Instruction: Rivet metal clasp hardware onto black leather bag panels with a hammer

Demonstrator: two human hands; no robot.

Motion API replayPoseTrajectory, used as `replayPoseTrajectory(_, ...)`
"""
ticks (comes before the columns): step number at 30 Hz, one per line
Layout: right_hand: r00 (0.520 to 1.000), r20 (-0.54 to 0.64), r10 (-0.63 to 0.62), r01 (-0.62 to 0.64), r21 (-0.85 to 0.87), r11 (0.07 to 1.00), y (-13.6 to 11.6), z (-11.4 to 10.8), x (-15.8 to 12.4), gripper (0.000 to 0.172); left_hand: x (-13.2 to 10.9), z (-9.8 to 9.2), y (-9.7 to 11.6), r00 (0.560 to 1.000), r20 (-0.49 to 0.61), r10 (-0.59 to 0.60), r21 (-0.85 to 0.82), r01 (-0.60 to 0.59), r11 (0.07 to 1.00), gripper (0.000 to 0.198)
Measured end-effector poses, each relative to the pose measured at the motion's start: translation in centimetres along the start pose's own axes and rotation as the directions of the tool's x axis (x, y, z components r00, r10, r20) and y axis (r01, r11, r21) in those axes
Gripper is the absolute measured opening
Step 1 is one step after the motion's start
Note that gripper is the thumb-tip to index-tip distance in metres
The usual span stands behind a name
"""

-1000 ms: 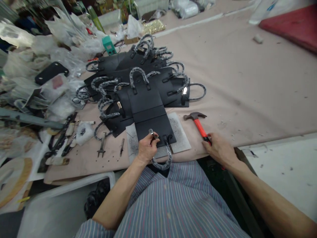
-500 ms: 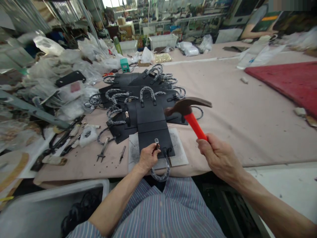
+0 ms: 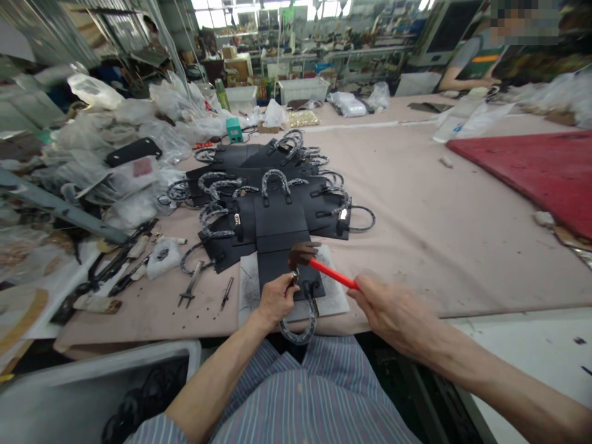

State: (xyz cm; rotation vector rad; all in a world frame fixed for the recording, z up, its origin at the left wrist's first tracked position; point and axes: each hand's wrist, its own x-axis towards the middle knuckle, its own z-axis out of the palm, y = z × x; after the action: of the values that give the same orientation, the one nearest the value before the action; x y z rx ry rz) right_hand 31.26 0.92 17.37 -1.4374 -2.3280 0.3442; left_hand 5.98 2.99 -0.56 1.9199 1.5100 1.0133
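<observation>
My right hand is wrapped round the red handle of a claw hammer. The hammer's dark head is at the top of a short metal punch; whether the two touch I cannot tell. My left hand pinches this punch upright on a black bag panel. A plastic-wrapped handle on the panel's near end hangs past the table edge. Under that end lies a pale board. The punch's lower tip is hidden by my fingers.
More black panels with wrapped handles are piled beyond. Left of the board lie a pronged metal tool and a thin metal rod. Plastic bags heap at the left. A red sheet lies right; a person sits behind.
The hammer has swung down and left, from above the panel to the punch top. My left hand has kept its place on the punch.
</observation>
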Motion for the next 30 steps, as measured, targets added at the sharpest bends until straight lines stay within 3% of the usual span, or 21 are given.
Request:
replayPoseTrajectory(2, 1.0, -0.001, 0.02, -0.02, 0.015, 1.0, -0.1, -0.5, 0.0, 0.028, 0.0, 0.1, -0.2, 1.0, 0.002, 0.011, 0.008, -0.011, 1.0, 0.015)
replayPoseTrajectory(3, 0.994, -0.092, 0.059, -0.054, 0.061, 0.997, -0.3, -0.7, 0.0, 0.027, -0.1, 0.1, -0.3, 1.0, 0.001, 0.017, 0.01, -0.017, 1.0, 0.015)
replayPoseTrajectory(5, 0.929, -0.332, 0.166, -0.116, 0.165, 0.979, -0.7, -0.6, -0.2, 0.026, -0.1, 0.2, -0.4, 1.0, 0.004, 0.025, 0.012, -0.025, 1.0, 0.016)
replayPoseTrajectory(6, 0.902, -0.394, 0.177, -0.112, 0.183, 0.977, -0.8, -0.4, -0.5, 0.027, -0.1, 0.2, -0.5, 1.0, 0.006, 0.025, 0.014, -0.025, 1.0, 0.016)
replayPoseTrajectory(7, 0.906, -0.393, 0.157, -0.098, 0.165, 0.981, -0.8, 0.0, -0.7, 0.028, -0.1, 0.3, -0.5, 1.0, 0.013, 0.02, 0.02, -0.02, 1.0, 0.016)
replayPoseTrajectory(9, 0.977, -0.207, 0.051, -0.036, 0.078, 0.996, -0.3, 0.8, -1.3, 0.03, -0.1, 0.3, -0.5, 1.0, 0.026, 0.006, 0.039, -0.007, 0.999, 0.014)
replayPoseTrajectory(11, 1.0, 0.014, 0.022, -0.023, 0.044, 0.999, 0.5, 1.1, -1.7, 0.031, -0.1, 0.3, -0.5, 0.999, 0.031, 0.005, 0.048, -0.007, 0.999, 0.014)
replayPoseTrajectory(14, 0.985, 0.031, 0.168, -0.171, 0.126, 0.977, 1.9, 0.9, -1.7, 0.034, 0.0, 0.2, -0.4, 0.999, 0.012, 0.032, 0.029, -0.033, 0.999, 0.015)
replayPoseTrajectory(16, 0.962, 0.006, 0.272, -0.268, 0.177, 0.947, 3.5, 1.4, -1.6, 0.037, 0.0, 0.1, -0.3, 0.999, 0.011, 0.041, 0.015, -0.041, 0.999, 0.015)
replayPoseTrajectory(19, 0.898, 0.093, 0.431, -0.441, 0.203, 0.874, 7.3, 4.1, -2.2, 0.039, -0.1, -0.3, -0.1, 0.999, 0.026, 0.027, 0.004, -0.027, 1.0, 0.014)
replayPoseTrajectory(21, 0.818, 0.18, 0.546, -0.571, 0.148, 0.807, 10.1, 6.6, -3.0, 0.04, -0.2, -0.5, 0.0, 0.999, 0.046, 0.013, -0.007, -0.012, 1.0, 0.016)
replayPoseTrajectory(23, 0.773, 0.187, 0.605, -0.62, 0.026, 0.784, 12.2, 8.7, -3.6, 0.037, -0.3, -0.8, 0.2, 0.998, 0.07, 0.008, -0.029, -0.006, 1.0, 0.019)
replayPoseTrajectory(24, 0.775, 0.158, 0.612, -0.616, -0.027, 0.787, 12.7, 9.4, -3.7, 0.034, -0.3, -0.9, 0.2, 0.997, 0.078, 0.009, -0.042, -0.006, 0.999, 0.022)
replayPoseTrajectory(26, 0.837, 0.063, 0.544, -0.54, -0.073, 0.839, 12.3, 10.6, -3.3, 0.028, -0.2, -1.1, 0.4, 0.997, 0.076, 0.012, -0.063, -0.007, 0.998, 0.028)
replayPoseTrajectory(28, 0.931, -0.039, 0.364, -0.365, -0.032, 0.931, 10.3, 11.4, -2.0, 0.037, 0.2, -1.1, 0.6, 0.998, 0.059, 0.011, -0.068, -0.007, 0.998, 0.027)
replayPoseTrajectory(30, 0.986, -0.11, 0.127, -0.12, 0.064, 0.991, 7.5, 12.5, -0.2, 0.039, 0.6, -1.2, 0.8, 0.998, 0.055, 0.015, -0.051, -0.012, 0.999, 0.019)
